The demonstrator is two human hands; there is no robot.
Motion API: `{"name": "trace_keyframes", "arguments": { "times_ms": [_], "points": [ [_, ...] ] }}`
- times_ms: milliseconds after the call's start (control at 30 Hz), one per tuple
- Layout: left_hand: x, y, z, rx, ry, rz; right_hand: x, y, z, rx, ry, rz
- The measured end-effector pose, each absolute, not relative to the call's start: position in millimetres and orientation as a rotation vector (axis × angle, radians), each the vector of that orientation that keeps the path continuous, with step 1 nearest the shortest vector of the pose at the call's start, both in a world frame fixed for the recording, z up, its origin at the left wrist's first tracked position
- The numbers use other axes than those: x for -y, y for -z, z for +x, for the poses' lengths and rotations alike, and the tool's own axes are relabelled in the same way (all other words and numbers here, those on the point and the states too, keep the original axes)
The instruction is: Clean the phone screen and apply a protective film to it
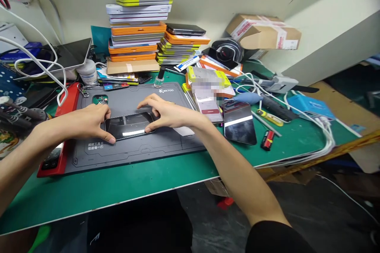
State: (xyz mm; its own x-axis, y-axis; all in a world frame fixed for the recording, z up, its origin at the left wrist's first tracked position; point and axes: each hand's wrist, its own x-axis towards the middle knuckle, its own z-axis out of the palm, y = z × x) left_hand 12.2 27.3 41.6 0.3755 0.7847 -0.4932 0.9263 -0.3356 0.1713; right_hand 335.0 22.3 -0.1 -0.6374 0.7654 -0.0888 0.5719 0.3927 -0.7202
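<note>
A smartphone (129, 125) with a dark, glossy front lies sideways on a grey work mat (166, 148), a bright reflection across its glass. My left hand (89, 121) grips its left end, thumb along the near corner and fingers bent at the far side. At the right end, my right hand (166, 114) has its thumb on the near edge and a finger against the far corner. Its index finger reaches out above the mat. The phone's underside is hidden. Beneath my right wrist a pale flat piece (184, 131) shows partly.
Stacks of phone-part boxes (136, 29) stand at the back. A small bottle (159, 79) sits on the mat's far edge. Rightward lie a lit phone (208, 106), a dark phone (240, 124), a yellow cutter (270, 117) and white cables (328, 134). A red tray (56, 162) borders the mat's left.
</note>
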Motion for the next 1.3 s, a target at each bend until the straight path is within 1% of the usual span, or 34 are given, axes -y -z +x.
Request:
{"name": "trace_keyframes", "arguments": {
  "times_ms": [267,700,800,1033,1300],
  "points": [
    [-28.1,-42.9,12.7,-1.499,0.456,2.224,-31.0,2.0,352.8,2.398,-1.229,-1.07],
    [-28.9,-41.9,15.9,-1.502,0.441,2.211,-20.4,1.3,329.3,2.375,-1.055,-1.208],
    [-29.9,-41.2,15.0,-1.508,0.424,2.211,-23.8,3.0,331.7,2.366,-1.101,-1.176],
    [-29.6,-40.7,14.0,-1.48,0.432,2.24,-36.8,4.8,347.9,2.335,-1.342,-1.003],
    [-26.5,-41.8,11.7,-1.426,0.445,2.265,-36.8,4.8,350.5,2.386,-1.31,-1.005]
  ]
}}
